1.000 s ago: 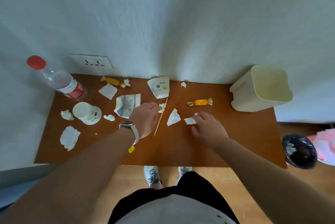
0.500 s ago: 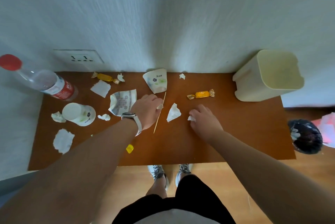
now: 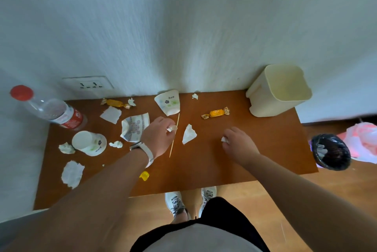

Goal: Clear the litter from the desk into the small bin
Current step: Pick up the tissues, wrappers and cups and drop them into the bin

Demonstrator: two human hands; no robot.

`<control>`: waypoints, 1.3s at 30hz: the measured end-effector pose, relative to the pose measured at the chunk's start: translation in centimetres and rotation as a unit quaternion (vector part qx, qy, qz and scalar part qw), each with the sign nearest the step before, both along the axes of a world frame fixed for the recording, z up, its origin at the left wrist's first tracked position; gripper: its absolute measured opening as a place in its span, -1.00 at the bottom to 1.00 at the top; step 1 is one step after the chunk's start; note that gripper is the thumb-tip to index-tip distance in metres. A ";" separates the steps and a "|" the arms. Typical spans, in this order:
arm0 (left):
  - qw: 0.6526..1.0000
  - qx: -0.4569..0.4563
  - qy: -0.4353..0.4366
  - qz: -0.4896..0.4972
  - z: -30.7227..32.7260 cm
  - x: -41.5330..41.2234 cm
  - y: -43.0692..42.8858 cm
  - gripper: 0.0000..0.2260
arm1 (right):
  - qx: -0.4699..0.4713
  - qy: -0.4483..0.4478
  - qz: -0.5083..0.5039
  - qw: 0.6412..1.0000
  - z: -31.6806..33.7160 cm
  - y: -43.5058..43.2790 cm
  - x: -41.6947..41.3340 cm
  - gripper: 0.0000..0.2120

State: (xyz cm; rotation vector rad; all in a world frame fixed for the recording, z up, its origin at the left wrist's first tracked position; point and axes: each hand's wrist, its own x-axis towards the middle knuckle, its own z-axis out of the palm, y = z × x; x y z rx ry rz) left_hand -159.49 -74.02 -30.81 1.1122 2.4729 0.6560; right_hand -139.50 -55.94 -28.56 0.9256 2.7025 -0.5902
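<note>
Midway through clearing, left hand (image 3: pixel 158 135) and right hand (image 3: pixel 237 142) each pinched a paper scrap; next, carrying both to the cream bin (image 3: pixel 279 90) beyond the candy (image 3: pixel 215 112).

Your brown desk (image 3: pixel 204 170) carries a cream bin (image 3: pixel 273 97) at its far right corner. Left of the bin you have two wrapped sweets (image 3: pixel 215 113) (image 3: pixel 115 103), a skewer (image 3: pixel 174 135), paper cups (image 3: pixel 169 104) (image 3: pixel 89 143), tissue scraps (image 3: pixel 189 134). Farthest left of the bin stands a bottle (image 3: pixel 53 112).
</note>
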 end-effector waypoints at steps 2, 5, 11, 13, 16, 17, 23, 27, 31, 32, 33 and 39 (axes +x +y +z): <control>1.000 0.016 0.005 -0.012 0.9 0.4 0.1 -0.86 | 0.004 0.018 -0.011 1.000 1.2 0.2 0.3 -0.91; 0.998 0.045 0.016 -0.032 2.7 1.0 1.0 -0.83 | 0.020 0.058 -0.035 0.998 3.3 1.1 0.6 -0.92; 0.993 0.094 0.020 -0.075 6.8 2.5 5.4 -0.85 | 0.028 0.138 -0.087 0.986 7.7 4.7 0.9 -0.89; 0.991 0.109 -0.003 -0.075 7.8 3.4 7.4 -0.86 | 0.028 0.160 -0.102 0.981 8.5 6.1 1.6 -0.90; 0.990 0.123 -0.036 -0.065 9.2 4.8 10.6 -0.84 | 0.020 0.182 -0.130 0.974 9.3 8.7 2.9 -0.89; 0.989 0.126 -0.042 -0.063 9.7 5.4 11.7 -0.84 | 0.018 0.188 -0.132 0.973 9.5 9.6 3.4 -0.89; 0.988 0.126 -0.074 -0.046 12.1 9.6 19.1 -0.85 | 0.019 0.222 -0.122 0.967 11.5 16.1 6.8 -0.92; 0.990 0.127 -0.066 -0.023 13.0 11.9 23.7 -0.82 | -0.001 0.240 -0.095 0.966 12.0 21.4 7.9 -0.91; 0.987 0.137 -0.079 0.039 12.8 13.2 27.0 -0.87 | -0.022 0.237 -0.054 0.970 11.3 25.4 8.0 -0.91; 0.988 0.133 -0.068 0.046 12.7 13.5 27.6 -0.87 | -0.025 0.237 -0.037 0.970 11.1 26.1 7.8 -0.91; 0.989 0.128 -0.054 0.050 12.6 13.8 28.1 -0.86 | -0.027 0.236 -0.018 0.971 10.9 26.7 7.8 -0.90; 0.995 0.076 0.005 0.068 12.1 15.5 29.7 -0.78 | -0.041 0.201 0.074 0.976 10.0 28.8 7.2 -0.91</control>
